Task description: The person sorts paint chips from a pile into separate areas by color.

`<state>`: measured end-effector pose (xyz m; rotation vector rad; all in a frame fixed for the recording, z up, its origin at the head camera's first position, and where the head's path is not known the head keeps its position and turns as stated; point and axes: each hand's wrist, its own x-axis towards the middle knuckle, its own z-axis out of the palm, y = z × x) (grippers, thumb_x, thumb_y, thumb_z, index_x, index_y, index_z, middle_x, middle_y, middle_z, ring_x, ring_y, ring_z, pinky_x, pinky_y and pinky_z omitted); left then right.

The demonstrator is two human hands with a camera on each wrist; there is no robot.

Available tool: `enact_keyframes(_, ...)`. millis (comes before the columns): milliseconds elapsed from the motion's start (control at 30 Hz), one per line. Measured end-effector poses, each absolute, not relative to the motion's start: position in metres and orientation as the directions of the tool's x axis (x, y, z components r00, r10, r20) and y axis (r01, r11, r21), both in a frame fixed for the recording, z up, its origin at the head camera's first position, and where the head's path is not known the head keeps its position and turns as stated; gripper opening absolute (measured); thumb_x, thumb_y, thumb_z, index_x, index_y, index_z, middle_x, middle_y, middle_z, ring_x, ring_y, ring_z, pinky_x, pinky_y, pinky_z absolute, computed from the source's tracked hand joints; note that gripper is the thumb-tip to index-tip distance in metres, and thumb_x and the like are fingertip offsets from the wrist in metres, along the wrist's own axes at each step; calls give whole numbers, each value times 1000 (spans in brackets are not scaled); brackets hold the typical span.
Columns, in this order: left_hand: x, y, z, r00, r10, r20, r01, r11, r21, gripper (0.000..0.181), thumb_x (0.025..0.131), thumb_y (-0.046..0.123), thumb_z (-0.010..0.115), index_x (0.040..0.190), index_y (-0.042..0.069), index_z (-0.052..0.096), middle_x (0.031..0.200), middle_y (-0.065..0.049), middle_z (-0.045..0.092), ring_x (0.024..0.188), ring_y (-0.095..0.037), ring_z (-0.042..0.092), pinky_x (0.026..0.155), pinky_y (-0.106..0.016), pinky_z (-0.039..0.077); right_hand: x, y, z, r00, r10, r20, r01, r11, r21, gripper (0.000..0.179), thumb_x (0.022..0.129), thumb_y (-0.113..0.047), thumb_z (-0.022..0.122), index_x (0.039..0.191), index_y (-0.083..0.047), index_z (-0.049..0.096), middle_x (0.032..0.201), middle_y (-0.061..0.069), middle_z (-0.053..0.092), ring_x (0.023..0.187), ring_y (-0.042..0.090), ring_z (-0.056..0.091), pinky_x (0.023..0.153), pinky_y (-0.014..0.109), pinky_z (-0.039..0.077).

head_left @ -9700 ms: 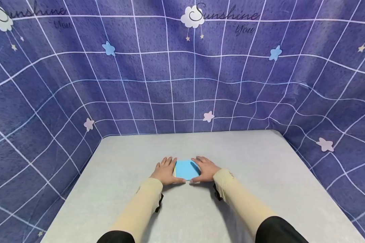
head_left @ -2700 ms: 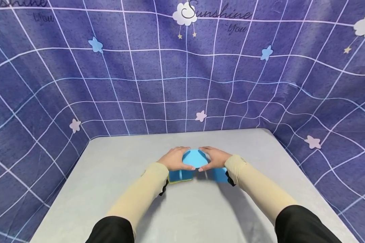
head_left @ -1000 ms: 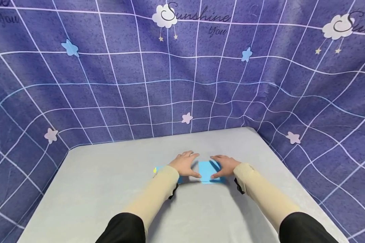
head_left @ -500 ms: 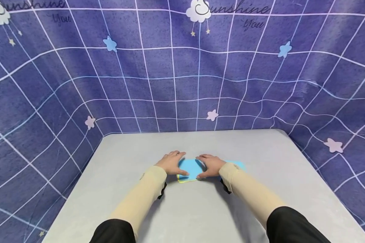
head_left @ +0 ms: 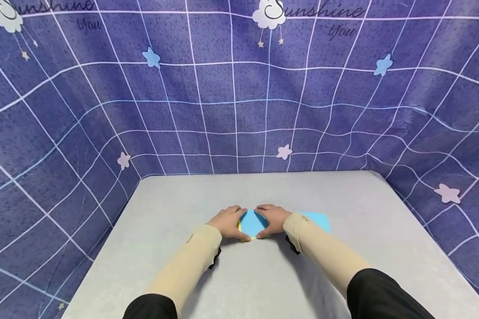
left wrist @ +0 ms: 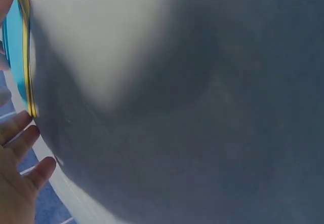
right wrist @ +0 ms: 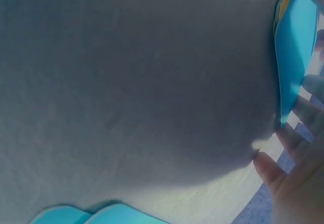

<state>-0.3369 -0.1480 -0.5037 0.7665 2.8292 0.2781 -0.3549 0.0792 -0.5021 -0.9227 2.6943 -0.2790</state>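
Note:
A small stack of square sheets (head_left: 252, 223), light blue on top with yellow edges below, lies on the table between both hands. My left hand (head_left: 230, 223) holds its left side, thumb at the near edge and fingers at the far edge. My right hand (head_left: 273, 218) grips the opposite side the same way, the thumbs almost meeting. In the right wrist view the blue sheet (right wrist: 296, 46) looks bowed along its edge. More blue sheets (head_left: 318, 220) lie to the right, partly hidden by the right sleeve; in the right wrist view these blue sheets (right wrist: 119, 215) overlap with rounded corners.
The pale table (head_left: 175, 199) stretches around the hands, its far edge running along the purple gridded curtain (head_left: 207, 110). That curtain also hangs close on the left and right sides.
Since half a second ago, both hands have closed in on the stack's sides and thumbs have come together at its near edge. Earlier, the hands worked over the right-hand sheets, then shifted left.

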Motion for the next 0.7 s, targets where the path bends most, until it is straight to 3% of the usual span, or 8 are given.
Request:
enact_keyframes(233,-335,-149,-503,-845,518,-136,486,848,212,97,83,62,79,155,6,46,150,-14,51,138,-30,48,112,-53,40,-349,76,-500,-758,-622,-196,-574,780,-250,97,84,-56,81,158,-6,42,161,14,39,146,32,38,113,55,38)
enact_keyframes(700,-335,-146,-502,-841,527,-123,497,841,214,100,80,64,81,155,8,46,154,-11,49,142,-29,45,113,-56,37,-351,79,-496,-729,-664,-168,-598,737,-316,98,83,-52,85,159,-10,39,159,15,41,144,34,42,112,57,39)
